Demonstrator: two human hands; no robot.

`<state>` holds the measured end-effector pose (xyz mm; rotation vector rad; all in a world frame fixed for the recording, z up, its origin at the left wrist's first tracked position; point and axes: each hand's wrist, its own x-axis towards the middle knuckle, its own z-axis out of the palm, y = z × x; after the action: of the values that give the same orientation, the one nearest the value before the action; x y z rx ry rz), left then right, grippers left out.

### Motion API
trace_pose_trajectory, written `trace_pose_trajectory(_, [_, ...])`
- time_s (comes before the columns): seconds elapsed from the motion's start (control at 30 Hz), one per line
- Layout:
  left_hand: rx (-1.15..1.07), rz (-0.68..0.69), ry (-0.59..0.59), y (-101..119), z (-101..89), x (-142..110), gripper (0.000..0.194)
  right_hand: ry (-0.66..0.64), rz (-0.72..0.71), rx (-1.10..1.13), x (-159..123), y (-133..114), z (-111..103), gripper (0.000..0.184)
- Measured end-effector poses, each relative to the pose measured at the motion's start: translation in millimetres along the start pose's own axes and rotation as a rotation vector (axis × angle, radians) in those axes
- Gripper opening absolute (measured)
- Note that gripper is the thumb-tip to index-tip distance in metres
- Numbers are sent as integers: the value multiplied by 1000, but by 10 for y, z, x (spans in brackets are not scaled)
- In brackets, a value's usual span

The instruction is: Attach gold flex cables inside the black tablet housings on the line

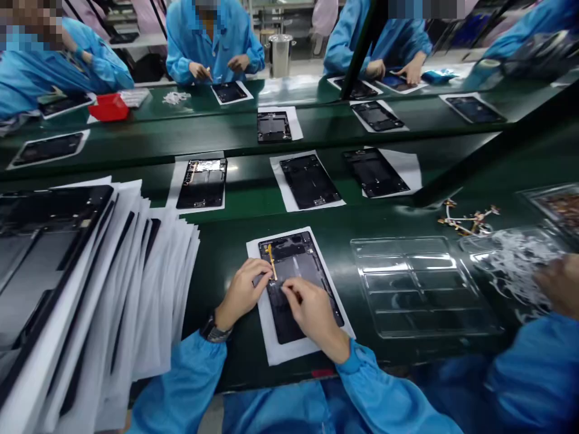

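Note:
A black tablet back housing (289,325) lies on a sheet of white paper (277,355) on the green bench in front of me. Over its upper left part runs a narrow orange flex cable (272,260). My left hand (244,286) pinches the lower end of this cable between thumb and fingertips. Just to the right, my right hand (314,310) hovers over the middle of the housing, thumb and forefinger pressed together. Whatever its fingertips hold, if anything, is too small to make out.
At left stands a tall stack of housings interleaved with paper (149,289). To the right are a clear plastic tray (420,289), several loose flex cables (470,220) and white strips (520,259), near another person's hand (561,286). More housings lie along the belt (244,187); co-workers sit opposite.

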<state>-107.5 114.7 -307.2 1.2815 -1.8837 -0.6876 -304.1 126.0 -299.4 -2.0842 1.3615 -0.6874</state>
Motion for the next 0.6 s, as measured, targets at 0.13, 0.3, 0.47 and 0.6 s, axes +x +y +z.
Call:
trace_pose_trajectory(0.13, [-31,-27,26,-14,13,39,15,-55,-94,-148,95,-42,237,16])
trace_pose_trajectory(0.3, [-49,-25,32,9,15,72,14,-121,-82,-254,161,-12,225,16])
trace_pose_trajectory(0.47, [-46,-26,45,2,20,60,14,-197,-133,-450,209,-26,292,16])
trace_pose_trajectory(0.6, [-43,-22,32,2,11,55,16,-241,-166,-488,140,-80,208,17])
